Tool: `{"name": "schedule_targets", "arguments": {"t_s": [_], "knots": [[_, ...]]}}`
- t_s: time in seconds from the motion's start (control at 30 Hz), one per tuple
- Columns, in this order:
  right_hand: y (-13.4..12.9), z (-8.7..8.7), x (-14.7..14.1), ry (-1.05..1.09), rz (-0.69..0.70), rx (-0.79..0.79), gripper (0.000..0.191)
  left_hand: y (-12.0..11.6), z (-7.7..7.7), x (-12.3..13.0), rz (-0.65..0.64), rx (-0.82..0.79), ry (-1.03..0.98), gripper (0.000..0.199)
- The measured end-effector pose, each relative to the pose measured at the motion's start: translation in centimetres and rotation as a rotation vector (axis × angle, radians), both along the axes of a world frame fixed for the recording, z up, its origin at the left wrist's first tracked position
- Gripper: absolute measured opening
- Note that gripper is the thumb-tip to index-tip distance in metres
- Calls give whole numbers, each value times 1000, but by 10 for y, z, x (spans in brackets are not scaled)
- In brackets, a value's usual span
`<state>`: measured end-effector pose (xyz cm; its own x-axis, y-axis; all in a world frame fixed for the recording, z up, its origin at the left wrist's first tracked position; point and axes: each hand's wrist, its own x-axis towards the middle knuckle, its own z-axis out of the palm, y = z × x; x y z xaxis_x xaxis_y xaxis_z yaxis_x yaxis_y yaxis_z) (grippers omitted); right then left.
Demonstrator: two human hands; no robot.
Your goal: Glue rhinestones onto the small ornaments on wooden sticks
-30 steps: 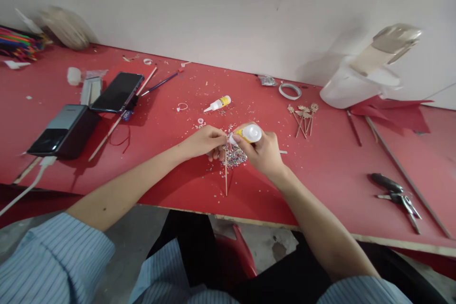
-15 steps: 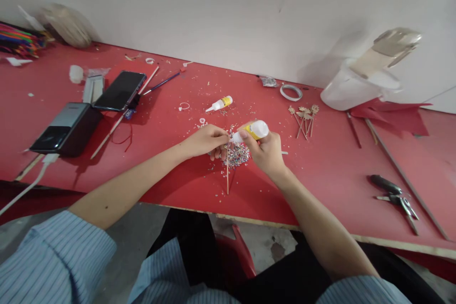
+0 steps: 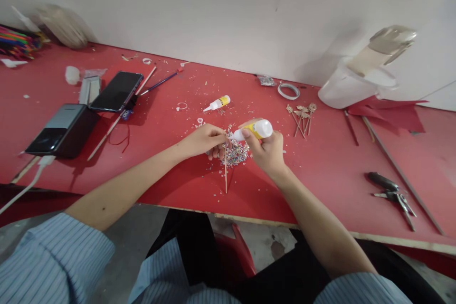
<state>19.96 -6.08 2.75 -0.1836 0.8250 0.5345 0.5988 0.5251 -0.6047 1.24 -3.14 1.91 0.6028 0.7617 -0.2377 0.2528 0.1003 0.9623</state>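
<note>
A thin wooden stick (image 3: 225, 173) is pinched at its upper end between the fingers of my left hand (image 3: 210, 141), its lower end pointing toward the table's front edge. My right hand (image 3: 266, 151) is closed around a white and yellow glue bottle (image 3: 258, 129), tilted with its nozzle at my left fingertips. Whatever sits on the stick's upper end is hidden by my fingers. Below both hands lies a pile of small shiny multicoloured pieces (image 3: 237, 153). A second glue bottle (image 3: 218, 103) lies on its side behind them.
On the red table (image 3: 199, 185), a phone (image 3: 117, 90) and a black device (image 3: 62, 130) lie left. Sticks with cut-out tops (image 3: 302, 116), a tape roll (image 3: 288, 91), a white bucket (image 3: 344, 85), keys (image 3: 395, 195) and a long rod (image 3: 402, 175) are right.
The view has shifted slightly, so everything sits a little further left. The glue bottle in my right hand has tipped slightly toward level; both hands keep their hold.
</note>
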Motion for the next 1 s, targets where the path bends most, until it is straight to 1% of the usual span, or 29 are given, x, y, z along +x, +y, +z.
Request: {"name": "schedule_targets", "arguments": {"t_s": [0.07,0.2,0.37,0.6,0.73,0.87,1.0], "knots": [[1,0,-1,29,-1,-1,34,0,0,0,-3,-6,7,20],[1,-1,-3,-7,20,-3,35,-2,4,0,0,3,13,23],[2,-1,-4,-23,4,15,35,-3,8,1,1,19,42,24],[1,-2,-5,-98,-17,46,32,-2,4,1,4,41,39,23],[0,-4,-4,-155,18,82,26,-3,3,1,6,35,26,21],[-1,-3,-2,-103,18,116,25,-2,3,0,29,24,16,20],[-1,-1,-3,-74,-11,67,30,0,2,0,14,23,7,20]]}}
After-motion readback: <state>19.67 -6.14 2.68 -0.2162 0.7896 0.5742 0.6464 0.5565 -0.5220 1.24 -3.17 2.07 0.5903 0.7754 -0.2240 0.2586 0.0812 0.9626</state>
